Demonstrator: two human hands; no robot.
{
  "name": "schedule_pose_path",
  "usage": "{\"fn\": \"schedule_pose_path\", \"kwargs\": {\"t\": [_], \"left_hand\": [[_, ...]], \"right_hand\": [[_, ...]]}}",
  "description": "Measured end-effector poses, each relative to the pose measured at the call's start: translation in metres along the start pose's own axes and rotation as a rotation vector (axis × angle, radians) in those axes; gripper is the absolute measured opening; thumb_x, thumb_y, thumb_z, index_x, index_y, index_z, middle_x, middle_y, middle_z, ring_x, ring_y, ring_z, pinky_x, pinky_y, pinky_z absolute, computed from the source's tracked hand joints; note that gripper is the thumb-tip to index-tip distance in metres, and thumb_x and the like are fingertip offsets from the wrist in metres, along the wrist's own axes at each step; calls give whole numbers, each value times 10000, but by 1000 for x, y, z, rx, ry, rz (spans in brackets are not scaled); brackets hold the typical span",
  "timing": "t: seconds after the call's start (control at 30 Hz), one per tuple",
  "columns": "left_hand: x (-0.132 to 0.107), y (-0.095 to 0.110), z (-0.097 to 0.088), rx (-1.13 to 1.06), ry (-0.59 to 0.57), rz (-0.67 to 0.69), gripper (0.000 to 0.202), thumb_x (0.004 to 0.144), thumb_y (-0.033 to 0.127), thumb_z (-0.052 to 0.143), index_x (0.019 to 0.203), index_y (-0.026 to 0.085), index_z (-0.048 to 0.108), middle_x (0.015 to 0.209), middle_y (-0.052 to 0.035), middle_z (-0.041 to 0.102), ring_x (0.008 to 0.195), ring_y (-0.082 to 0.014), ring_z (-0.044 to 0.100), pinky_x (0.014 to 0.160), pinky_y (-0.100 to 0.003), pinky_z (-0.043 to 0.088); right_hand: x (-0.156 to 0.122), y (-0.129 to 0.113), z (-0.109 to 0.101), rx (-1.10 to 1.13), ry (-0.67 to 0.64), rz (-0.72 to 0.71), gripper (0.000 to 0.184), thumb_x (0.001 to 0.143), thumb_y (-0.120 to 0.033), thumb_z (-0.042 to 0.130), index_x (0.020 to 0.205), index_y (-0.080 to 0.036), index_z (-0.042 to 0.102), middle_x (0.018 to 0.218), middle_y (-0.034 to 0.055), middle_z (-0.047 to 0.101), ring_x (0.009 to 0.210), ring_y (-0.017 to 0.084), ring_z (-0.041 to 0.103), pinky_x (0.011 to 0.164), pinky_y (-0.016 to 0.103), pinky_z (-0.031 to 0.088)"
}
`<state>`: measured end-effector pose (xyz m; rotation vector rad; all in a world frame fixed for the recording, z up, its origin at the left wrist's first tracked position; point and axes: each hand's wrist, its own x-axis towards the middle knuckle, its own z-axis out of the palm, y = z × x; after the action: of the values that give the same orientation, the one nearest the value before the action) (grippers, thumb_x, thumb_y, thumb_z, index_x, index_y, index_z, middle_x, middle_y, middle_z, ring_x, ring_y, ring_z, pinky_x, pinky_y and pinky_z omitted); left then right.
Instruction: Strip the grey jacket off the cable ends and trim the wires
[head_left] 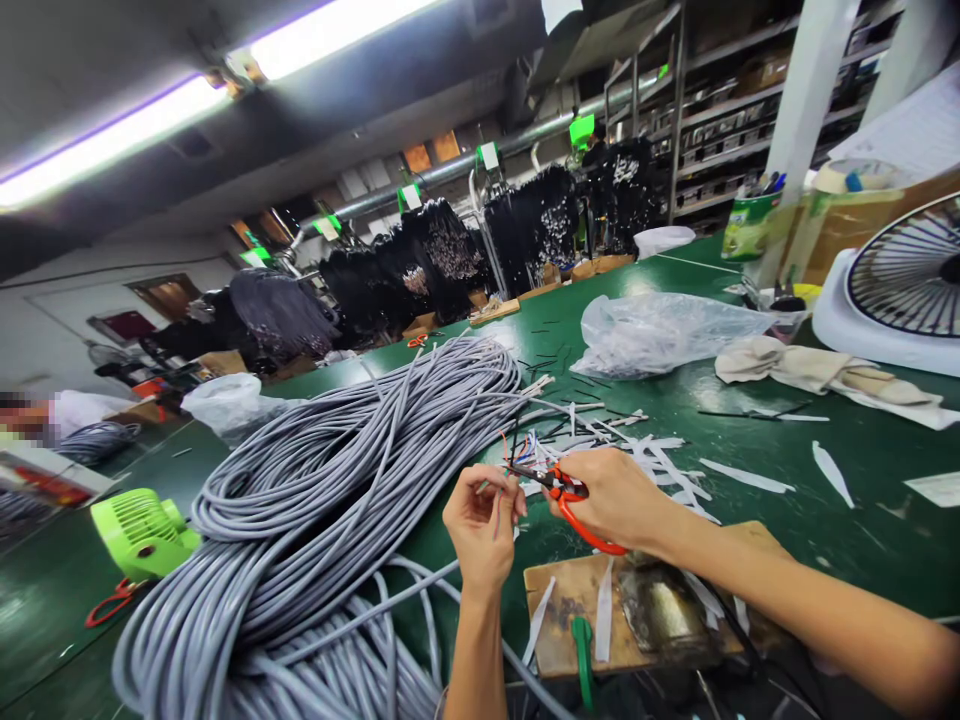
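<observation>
My left hand is closed in a pinch on a cable end, from which thin coloured wires stick up. The exact grip point is hidden behind the fingers. My right hand is wrapped around red-handled scissors. Their dark blades point left and reach the wires just above my left fingertips. Whether the blades touch a wire I cannot tell. A large coil of grey cable lies left of my hands. White strips and trimmed scraps are scattered behind my right hand.
A wooden board with a metal block and green lever sits in front of me. Plastic bag, cloth gloves and white fan stand right. A small green fan and red-handled scissors lie left.
</observation>
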<state>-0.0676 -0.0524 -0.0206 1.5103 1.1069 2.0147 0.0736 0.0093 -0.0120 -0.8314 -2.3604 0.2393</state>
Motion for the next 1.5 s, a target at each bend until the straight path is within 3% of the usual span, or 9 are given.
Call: {"fn": "schedule_pose_path", "kwargs": {"t": [0.33,0.47,0.6,0.7,0.83,1.0,1.13,1.27,1.5], "left_hand": [[4,-2,-1,-67,66,-199,268,709,204,653,866,203,436,548,61,545,406,-60,499,396,-143,359],[11,-1,0,-107,67,-338,263,681,278,672,838,160,497,608,3,611,413,-54,494,394,-144,347],[-7,28,-5,-212,-18,-433,204,655,299,689,727,148,574,662,-11,631,347,-4,395,356,-132,290],[-48,55,-16,-258,-239,-506,145,649,307,696,668,189,614,606,-3,623,435,-73,517,377,-151,343],[-107,53,-24,45,-888,-668,210,739,353,604,778,177,711,745,-93,695,700,-175,641,612,-222,461],[-127,43,-32,212,-1095,-588,360,743,532,505,933,291,694,907,-71,700,850,-220,647,750,-268,481],[-85,66,-51,649,-789,-536,182,751,352,583,909,330,670,895,-31,694,859,-206,630,796,-308,468],[-24,40,-75,1470,-377,-399,208,826,284,467,926,218,637,872,-76,664,876,-202,600,799,-318,446],[15,-22,-87,1669,-288,-350,136,777,238,514,816,124,578,785,-127,622,838,-253,579,750,-348,417]], "right_hand": [[-1,6,1,20,124,6,238,724,-241,510,513,-142,559,485,13,568,444,81,425,490,206,259],[6,26,-21,-24,216,219,414,805,-417,421,544,-147,594,521,38,595,480,104,484,489,206,278],[10,63,-42,-318,-20,547,378,765,-483,443,729,-188,675,688,98,665,651,215,607,515,240,326],[8,92,-51,-455,-223,656,336,768,-373,462,887,-144,678,840,173,663,802,278,621,588,284,395],[2,109,-57,-463,-328,651,295,703,-189,530,942,-76,664,935,233,633,915,326,588,667,346,427],[0,77,-47,-356,-441,374,277,711,-137,506,920,-202,676,923,108,666,871,227,611,680,282,428],[-7,46,-28,-303,-556,161,245,657,-54,524,808,-158,687,838,127,675,805,236,632,627,272,423],[-12,38,-20,-324,-560,91,241,685,-31,505,842,-114,667,860,177,660,842,258,626,651,292,425],[-15,43,-15,-314,-505,55,245,754,-73,435,839,-103,663,867,169,656,825,243,630,658,285,426]]}}
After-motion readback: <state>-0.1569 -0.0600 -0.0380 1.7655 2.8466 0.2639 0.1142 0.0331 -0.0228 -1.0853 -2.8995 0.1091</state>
